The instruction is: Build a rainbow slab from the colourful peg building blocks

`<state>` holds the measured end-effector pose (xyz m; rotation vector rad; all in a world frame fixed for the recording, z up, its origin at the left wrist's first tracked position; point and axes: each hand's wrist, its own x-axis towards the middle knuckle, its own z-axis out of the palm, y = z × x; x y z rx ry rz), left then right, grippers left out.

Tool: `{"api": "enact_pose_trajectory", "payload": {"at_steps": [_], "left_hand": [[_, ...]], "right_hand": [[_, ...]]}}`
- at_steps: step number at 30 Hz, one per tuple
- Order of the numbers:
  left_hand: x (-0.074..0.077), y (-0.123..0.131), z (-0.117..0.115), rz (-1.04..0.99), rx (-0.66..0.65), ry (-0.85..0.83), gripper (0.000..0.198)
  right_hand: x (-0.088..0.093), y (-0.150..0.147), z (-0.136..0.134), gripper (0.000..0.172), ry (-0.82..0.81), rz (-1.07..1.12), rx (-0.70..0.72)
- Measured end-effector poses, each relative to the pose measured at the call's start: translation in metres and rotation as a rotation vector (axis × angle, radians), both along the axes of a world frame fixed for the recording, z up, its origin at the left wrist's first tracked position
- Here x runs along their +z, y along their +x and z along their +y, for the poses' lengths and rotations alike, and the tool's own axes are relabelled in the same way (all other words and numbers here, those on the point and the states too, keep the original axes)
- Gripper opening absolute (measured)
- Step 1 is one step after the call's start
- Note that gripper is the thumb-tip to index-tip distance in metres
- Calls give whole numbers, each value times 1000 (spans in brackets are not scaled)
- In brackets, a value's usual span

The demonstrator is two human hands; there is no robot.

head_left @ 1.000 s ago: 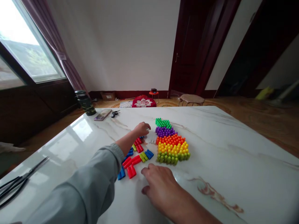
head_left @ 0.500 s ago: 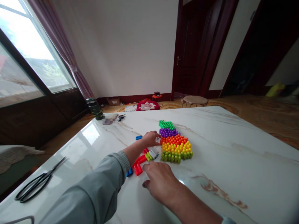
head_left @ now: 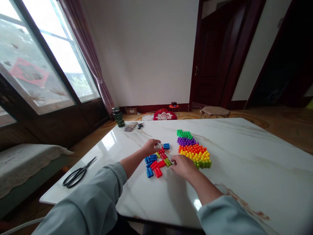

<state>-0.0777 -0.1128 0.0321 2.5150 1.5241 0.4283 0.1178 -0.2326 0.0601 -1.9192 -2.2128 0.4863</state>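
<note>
My left hand [head_left: 148,147] is closed, its fingertips around a small whitish plastic piece [head_left: 157,145] beside a pair of blue tube pieces [head_left: 166,146]. My right hand [head_left: 184,165] has thumb and fingers pinched at a whitish piece [head_left: 170,158], mostly hidden by the fingers. Between and below the hands lie red tube pieces [head_left: 158,172], olive-green pieces [head_left: 167,162] and blue pieces [head_left: 149,172]. To the right stand packed rows of round-topped plastic pieces: green [head_left: 184,134], purple [head_left: 187,141], orange [head_left: 193,149], yellow [head_left: 195,155] and olive [head_left: 205,164].
Black-handled scissors [head_left: 78,174] lie on the left of the white marbled table [head_left: 244,169]. A camouflage flask [head_left: 118,117], a blurred item [head_left: 130,126] and keys [head_left: 140,125] are at the far left edge. A round stool [head_left: 215,111] stands beyond the table.
My left hand has drawn away from the orange row toward the loose pieces, with a whitish piece in it. My right hand has moved up to the whitish piece beside the olive ones. The view has shifted left.
</note>
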Motion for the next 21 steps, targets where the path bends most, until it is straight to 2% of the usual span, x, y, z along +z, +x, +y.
{"api": "enact_pose_trajectory", "payload": {"at_steps": [6,11,17,21], "left_hand": [[-7,-11,-3,-67,184,-7,43],[-10,-25,0,-10,201,-91,32],[-24,-28,1,48,231,-111,60],[-31,-20,5,39,229,-140,46]], "right_hand": [[5,-7,4,23,61,67,-44],[7,-8,2,21,89,89,-61],[6,-11,2,23,32,102,-43],[4,-12,5,24,33,106,-36]]}}
